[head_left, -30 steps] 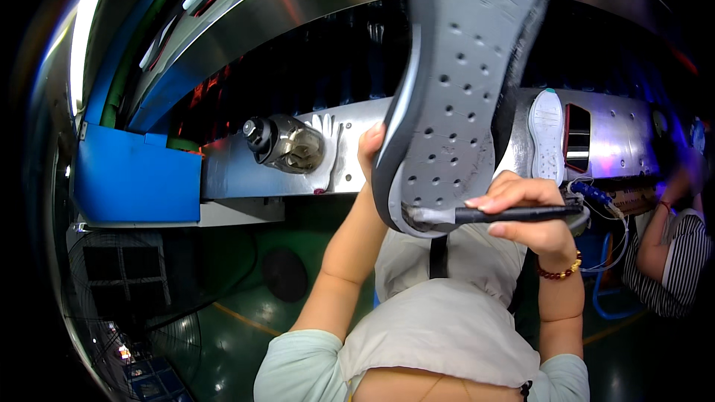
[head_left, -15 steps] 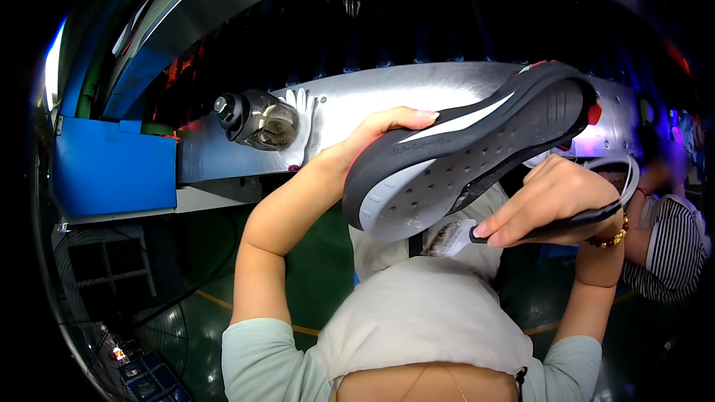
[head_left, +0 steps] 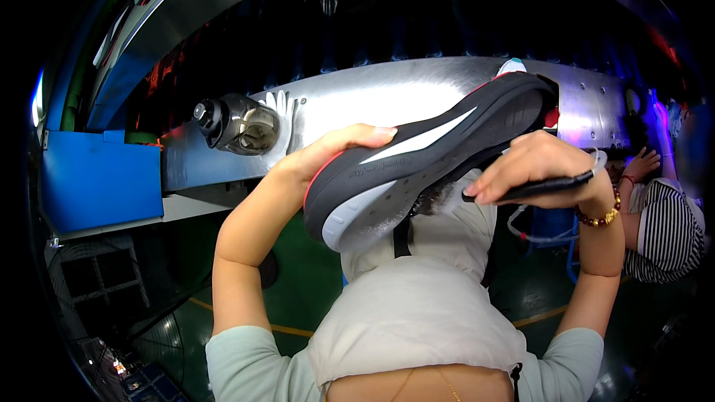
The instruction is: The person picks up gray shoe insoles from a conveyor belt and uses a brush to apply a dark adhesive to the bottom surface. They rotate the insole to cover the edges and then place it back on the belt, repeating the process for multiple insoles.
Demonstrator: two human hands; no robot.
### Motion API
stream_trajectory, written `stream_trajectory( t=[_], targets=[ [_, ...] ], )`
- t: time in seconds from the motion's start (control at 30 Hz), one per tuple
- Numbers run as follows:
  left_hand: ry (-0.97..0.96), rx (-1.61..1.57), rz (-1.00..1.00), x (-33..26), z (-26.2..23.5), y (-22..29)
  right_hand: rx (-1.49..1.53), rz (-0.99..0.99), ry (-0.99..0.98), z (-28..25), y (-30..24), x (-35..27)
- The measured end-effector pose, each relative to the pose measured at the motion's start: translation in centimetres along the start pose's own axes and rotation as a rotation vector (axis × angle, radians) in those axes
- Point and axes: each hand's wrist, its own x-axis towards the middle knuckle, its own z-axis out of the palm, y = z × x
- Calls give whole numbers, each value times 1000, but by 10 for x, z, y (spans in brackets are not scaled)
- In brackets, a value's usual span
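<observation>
From here: left hand [head_left: 346,145] grips the shoe sole [head_left: 424,145] by its left end, tilted above the lap. Right hand [head_left: 536,167] pinches the brush [head_left: 447,199], bristles at the sole's edge. I'd keep the sole steady, strokes light, even, into corners.

Footwear workshop, metal bench [head_left: 372,97], shoe sole [head_left: 395,167]
</observation>
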Motion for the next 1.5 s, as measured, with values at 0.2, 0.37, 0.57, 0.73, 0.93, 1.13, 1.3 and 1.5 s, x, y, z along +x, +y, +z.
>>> stream_trajectory(
  t=[0.2,0.37,0.57,0.73,0.93,1.13,1.3,1.5],
  targets=[
    [22,-146,43,-2,-25,-9,19,33,327,-3,-1,-10],
    [34,-286,71,2,-55,-20,-28,122,196,1,-2,-30],
    [25,-394,115,9,-72,-30,14,118,382,-7,9,-37],
    [-13,-456,128,13,-83,-35,28,226,347,-15,-4,-45],
    [-152,-653,113,58,-69,-56,324,231,549,25,17,2],
    [-173,-658,167,61,-64,-71,140,412,1411,14,98,-26],
    [-104,-594,173,66,-56,-69,331,380,1122,68,60,-3],
    [-479,-497,893,22,-69,5,827,-405,1207,67,74,-64]
  ],
)
